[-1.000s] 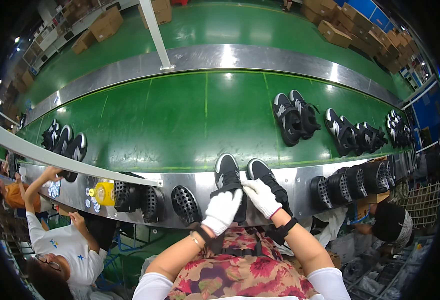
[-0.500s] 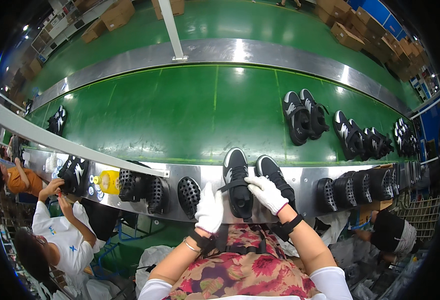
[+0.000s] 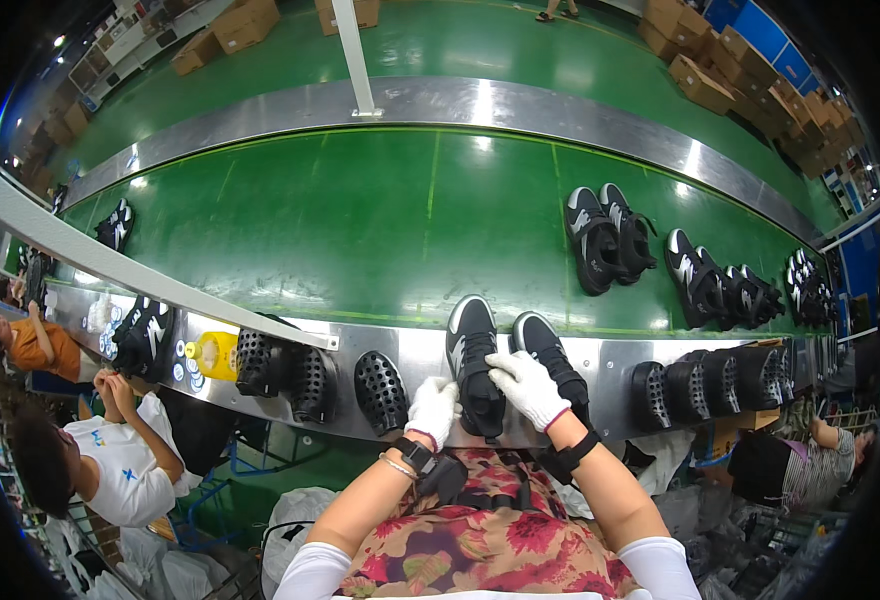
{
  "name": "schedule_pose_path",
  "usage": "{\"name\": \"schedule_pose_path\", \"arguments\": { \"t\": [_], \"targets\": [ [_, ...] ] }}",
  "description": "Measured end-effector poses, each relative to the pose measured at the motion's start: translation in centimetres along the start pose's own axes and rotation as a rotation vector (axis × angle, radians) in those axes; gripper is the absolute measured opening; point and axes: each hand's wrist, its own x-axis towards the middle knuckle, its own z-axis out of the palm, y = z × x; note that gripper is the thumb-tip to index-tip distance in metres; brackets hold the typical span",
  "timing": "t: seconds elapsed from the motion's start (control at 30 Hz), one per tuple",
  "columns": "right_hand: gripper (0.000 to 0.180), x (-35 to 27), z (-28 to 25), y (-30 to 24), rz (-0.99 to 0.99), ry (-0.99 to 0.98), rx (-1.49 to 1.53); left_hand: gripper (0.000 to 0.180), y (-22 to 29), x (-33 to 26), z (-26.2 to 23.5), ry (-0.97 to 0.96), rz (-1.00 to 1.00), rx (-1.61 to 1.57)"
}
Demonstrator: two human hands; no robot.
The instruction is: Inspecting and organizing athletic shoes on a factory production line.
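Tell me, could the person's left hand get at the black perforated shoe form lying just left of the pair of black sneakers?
Probably yes: the left hand rests right beside the black perforated shoe form, with nothing between them on the metal ledge.

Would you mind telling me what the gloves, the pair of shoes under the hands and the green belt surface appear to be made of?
The gloves on the left hand and right hand look like white knitted fabric, matte and soft. The left shoe and right shoe seem to be black synthetic or leather with white panels, though the picture is too small to be sure. The green belt looks like smooth rubber or plastic, since it reflects the lamps.
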Motion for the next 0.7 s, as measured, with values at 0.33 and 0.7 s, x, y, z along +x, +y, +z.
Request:
{"name": "schedule_pose_path", "arguments": {
  "t": [0.33,0.7],
  "targets": [
    [0.031,-3.3,-0.7,-3.1,-0.386,0.170,-0.337,0.084,-0.2,-1.2,-0.6,-0.120,0.509,0.700],
    [0.025,-1.3,-3.1,-4.3,-0.414,-0.044,-0.389,0.078,-0.3,-0.8,1.8,-0.009,0.465,0.801]
  ]
}}
